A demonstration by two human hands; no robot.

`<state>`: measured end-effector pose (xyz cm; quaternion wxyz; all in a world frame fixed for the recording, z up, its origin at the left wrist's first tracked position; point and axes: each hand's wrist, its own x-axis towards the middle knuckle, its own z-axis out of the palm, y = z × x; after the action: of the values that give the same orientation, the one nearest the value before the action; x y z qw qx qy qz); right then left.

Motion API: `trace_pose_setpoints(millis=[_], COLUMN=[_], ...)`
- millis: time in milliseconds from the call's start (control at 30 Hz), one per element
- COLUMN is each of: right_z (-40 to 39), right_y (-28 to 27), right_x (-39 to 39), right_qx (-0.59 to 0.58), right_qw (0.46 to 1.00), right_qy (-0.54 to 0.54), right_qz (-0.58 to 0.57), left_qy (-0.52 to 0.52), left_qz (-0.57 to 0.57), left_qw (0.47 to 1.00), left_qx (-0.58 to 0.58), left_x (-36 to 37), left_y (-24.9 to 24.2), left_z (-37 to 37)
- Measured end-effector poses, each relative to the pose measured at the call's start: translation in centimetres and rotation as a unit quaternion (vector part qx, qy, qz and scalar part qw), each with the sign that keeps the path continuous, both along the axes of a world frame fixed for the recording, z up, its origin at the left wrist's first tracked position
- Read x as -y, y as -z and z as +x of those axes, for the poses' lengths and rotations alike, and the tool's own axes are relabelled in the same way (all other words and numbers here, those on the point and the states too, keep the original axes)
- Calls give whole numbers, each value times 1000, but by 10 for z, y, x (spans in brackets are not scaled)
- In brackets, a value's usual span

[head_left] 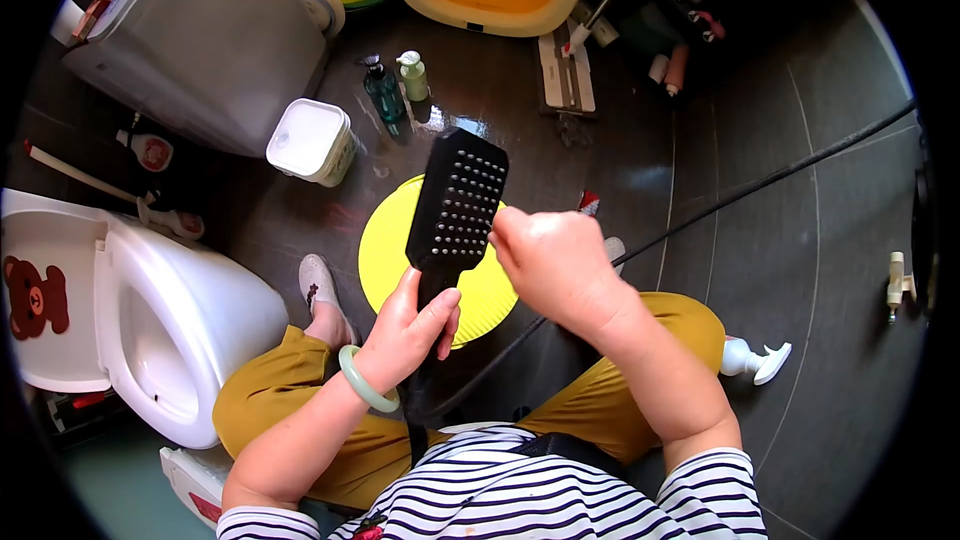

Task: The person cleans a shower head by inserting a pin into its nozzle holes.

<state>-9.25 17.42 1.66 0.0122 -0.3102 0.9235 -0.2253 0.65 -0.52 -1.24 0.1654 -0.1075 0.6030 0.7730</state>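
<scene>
My left hand (408,325), with a pale green bangle (362,380) on its wrist, is wrapped round the handle of a black shower head (458,195). The shower head is held upright, its face of silver nozzles towards me. At its right edge my right hand (555,265) is closed, fingertips pinched together against or close to the nozzle face. Whatever may be between those fingertips is hidden. Below both hands a round, ribbed yellow basin (385,250) rests on the floor between my feet. A black hose (760,180) runs from the right wall down towards my lap.
To the left are a white toilet (190,320) and a lidded white tub (308,140). Two pump bottles, dark teal (382,92) and green (412,77), stand ahead on the wet floor. A mop (566,75) is further back. A spray bottle (750,360) lies beside my right knee.
</scene>
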Motion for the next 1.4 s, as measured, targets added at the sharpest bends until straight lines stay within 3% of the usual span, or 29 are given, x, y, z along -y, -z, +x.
trace_pose_setpoints(millis=[100, 167, 267, 300, 367, 467, 500, 567, 667, 700, 767, 833, 1033, 1233, 1400], right_z=[-20, -26, -16, -9, -2, -11, -16, -25, -23, -20, -16, -16, -15, -11, -12], right_y=[-6, -17, -8, -1, 3, -3, -5, -15, -25, -24, -22, -26, -15, -17, -17], right_x=[-14, -18, -7, 0, 3, -5, -8, -13, -15, -16, -21, -24, -22, -21, -20], right_qx=[11, 193, 263, 132, 63, 59, 72, 228, 276, 277, 157, 154, 89, 101, 95], right_qw=[998, 980, 959, 987, 997, 998, 997, 971, 958, 958, 985, 983, 983, 987, 989], right_qy=[-22, 25, 65, 39, 29, 13, 18, 43, 56, 55, 24, 27, 25, 33, 27], right_qz=[-51, -50, -78, -78, -14, 16, -21, -60, -54, -55, -67, -92, -160, -120, -111], left_qy=[76, 59, 11, 10, -6, 47, 48, 45, 50, 49, 40, -6, 24, 48, 51], left_qz=[-55, -33, -5, -5, 13, 8, 8, 29, 80, 79, 100, 118, 188, 230, 194], left_qw=[995, 998, 1000, 1000, 1000, 997, 997, 995, 992, 992, 988, 982, 972, 964, 974], left_qx=[30, 1, -18, -18, 19, 60, 60, 80, 82, 83, 114, 147, 139, 125, 109], left_x=[2, -1, 0, -1, -1, 3, 2, 1, 6, 6, 4, 9, 8, 10, 8], left_y=[-6, -10, -4, -2, 0, -3, -6, -12, -14, -15, -18, -18, -14, -12, -15], left_z=[-4, -4, -4, -3, -1, -3, -4, -6, -8, -7, -7, -8, -5, -2, -2])
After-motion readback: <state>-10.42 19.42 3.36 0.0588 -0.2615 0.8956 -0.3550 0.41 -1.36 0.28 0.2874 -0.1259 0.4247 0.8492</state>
